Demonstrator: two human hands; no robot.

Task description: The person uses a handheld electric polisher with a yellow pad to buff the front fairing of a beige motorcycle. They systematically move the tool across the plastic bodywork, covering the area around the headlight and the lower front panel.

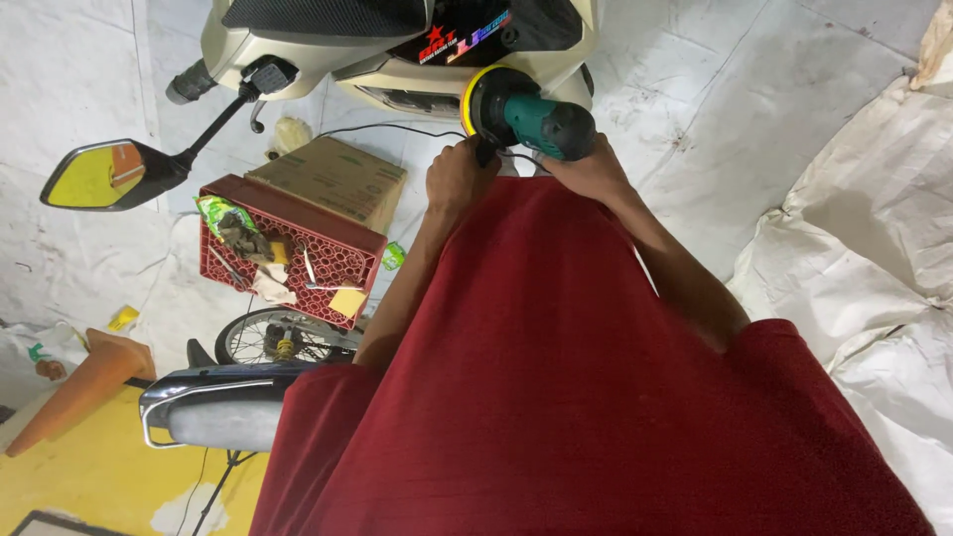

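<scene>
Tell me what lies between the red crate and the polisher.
In the head view, a brown cardboard box sits between the red crate and the green polisher, with a black cord running above it.

My hands are hemmed in ahead by the scooter body (298,40) and the polisher (526,114) pressed against it. The red crate (288,248) and cardboard box (328,179) crowd my left; bare floor (735,89) opens rightward.
</scene>
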